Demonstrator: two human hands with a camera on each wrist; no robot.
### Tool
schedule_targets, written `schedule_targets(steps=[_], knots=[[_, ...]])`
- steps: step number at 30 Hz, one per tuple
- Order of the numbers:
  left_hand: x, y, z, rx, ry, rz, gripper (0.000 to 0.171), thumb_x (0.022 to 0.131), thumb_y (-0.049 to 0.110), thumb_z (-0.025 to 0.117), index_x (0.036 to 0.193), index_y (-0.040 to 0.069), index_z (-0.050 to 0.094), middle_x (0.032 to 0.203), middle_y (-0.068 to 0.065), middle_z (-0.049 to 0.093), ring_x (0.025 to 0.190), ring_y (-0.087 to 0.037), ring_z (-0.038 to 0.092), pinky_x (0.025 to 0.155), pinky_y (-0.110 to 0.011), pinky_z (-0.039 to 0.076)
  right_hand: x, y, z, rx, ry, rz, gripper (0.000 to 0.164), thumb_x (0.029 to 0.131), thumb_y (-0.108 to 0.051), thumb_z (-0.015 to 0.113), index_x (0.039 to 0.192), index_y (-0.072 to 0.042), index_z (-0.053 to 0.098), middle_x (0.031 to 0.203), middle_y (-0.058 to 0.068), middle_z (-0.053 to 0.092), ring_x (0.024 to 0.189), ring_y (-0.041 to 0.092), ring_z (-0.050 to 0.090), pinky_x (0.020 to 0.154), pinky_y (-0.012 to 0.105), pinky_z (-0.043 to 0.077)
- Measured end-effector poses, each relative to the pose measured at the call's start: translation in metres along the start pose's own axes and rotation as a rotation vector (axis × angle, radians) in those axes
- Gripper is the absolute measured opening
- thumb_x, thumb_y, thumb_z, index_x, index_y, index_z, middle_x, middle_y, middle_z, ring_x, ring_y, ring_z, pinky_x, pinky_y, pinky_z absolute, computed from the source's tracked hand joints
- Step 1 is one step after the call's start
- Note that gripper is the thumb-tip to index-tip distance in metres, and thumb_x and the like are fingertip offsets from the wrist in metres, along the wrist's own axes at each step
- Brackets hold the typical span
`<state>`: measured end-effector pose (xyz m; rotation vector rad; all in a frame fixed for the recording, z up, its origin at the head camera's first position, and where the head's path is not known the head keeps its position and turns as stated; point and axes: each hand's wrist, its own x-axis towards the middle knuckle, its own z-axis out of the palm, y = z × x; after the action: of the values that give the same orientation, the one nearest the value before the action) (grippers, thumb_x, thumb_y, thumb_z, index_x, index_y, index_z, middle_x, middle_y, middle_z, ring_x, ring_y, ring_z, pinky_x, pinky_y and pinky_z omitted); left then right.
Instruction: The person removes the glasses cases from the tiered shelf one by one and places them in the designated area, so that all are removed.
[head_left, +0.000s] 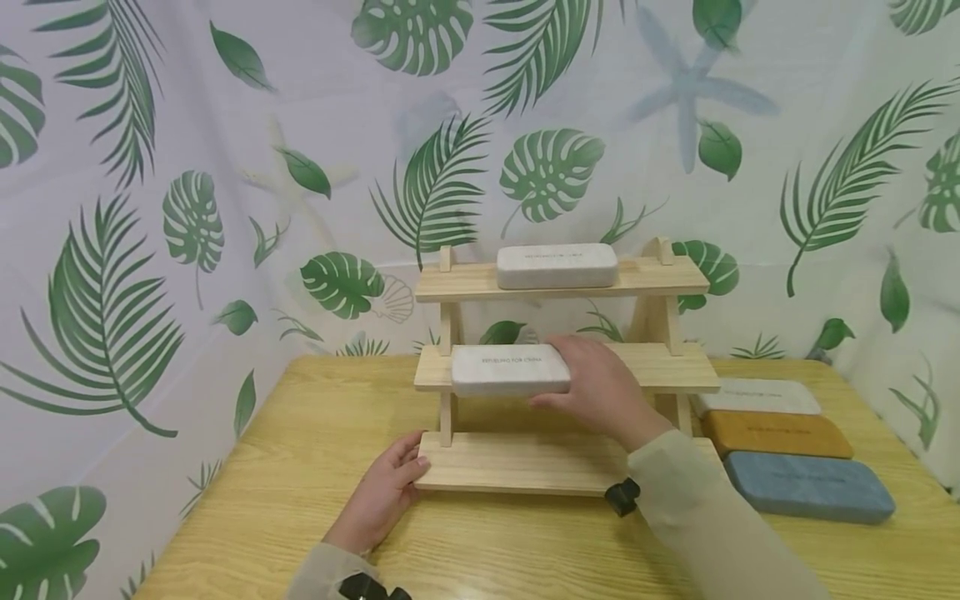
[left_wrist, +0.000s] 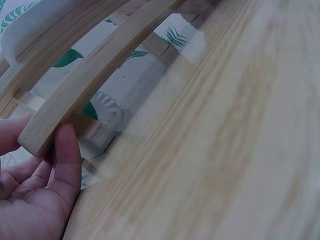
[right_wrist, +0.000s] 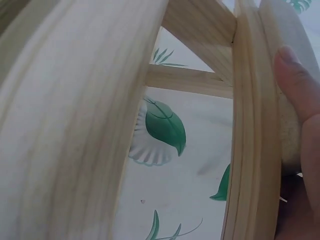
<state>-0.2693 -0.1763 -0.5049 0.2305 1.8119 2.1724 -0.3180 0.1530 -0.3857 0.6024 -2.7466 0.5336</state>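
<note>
A three-tier wooden display rack [head_left: 517, 462] stands on the table. My left hand [head_left: 382, 487] holds the left end of its bottom shelf, thumb on top and fingers beneath, as the left wrist view also shows. On the middle shelf, towards its left, lies a white glasses case [head_left: 510, 371] with printed lettering on its lid. My right hand [head_left: 603, 387] grips the right end of that case; in the right wrist view the thumb [right_wrist: 295, 75] lies along its side. Another white glasses case [head_left: 557, 267] rests on the top shelf.
Right of the rack, a white case [head_left: 757, 396], an orange-brown case [head_left: 780, 435] and a blue case [head_left: 810, 485] lie in a row on the wood-grain table [head_left: 300, 433]. A leaf-patterned cloth [head_left: 247, 200] hangs behind and at the sides.
</note>
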Motion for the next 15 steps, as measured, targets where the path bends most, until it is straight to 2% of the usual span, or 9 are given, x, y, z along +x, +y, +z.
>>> schedule_targets(steps=[5, 15], knots=[[0.0, -0.002, 0.0, -0.008, -0.005, 0.003, 0.065, 0.108, 0.012, 0.049, 0.16, -0.001, 0.013, 0.16, -0.029, 0.024, 0.14, -0.04, 0.036, 0.107, -0.04, 0.043, -0.009, 0.005, -0.002, 0.013, 0.02, -0.019, 0.096, 0.071, -0.062, 0.085, 0.142, -0.006, 0.053, 0.141, 0.012, 0.057, 0.132, 0.034, 0.047, 0.111, 0.05, 0.035], [0.001, -0.003, 0.0, -0.006, -0.009, 0.007, 0.064, 0.108, 0.011, 0.049, 0.16, -0.002, 0.014, 0.159, -0.03, 0.025, 0.137, -0.037, 0.039, 0.104, -0.038, 0.045, -0.028, 0.015, -0.005, 0.0, 0.058, -0.042, 0.097, 0.073, -0.059, 0.086, 0.143, -0.002, 0.05, 0.142, 0.016, 0.054, 0.134, 0.035, 0.044, 0.112, 0.052, 0.033]])
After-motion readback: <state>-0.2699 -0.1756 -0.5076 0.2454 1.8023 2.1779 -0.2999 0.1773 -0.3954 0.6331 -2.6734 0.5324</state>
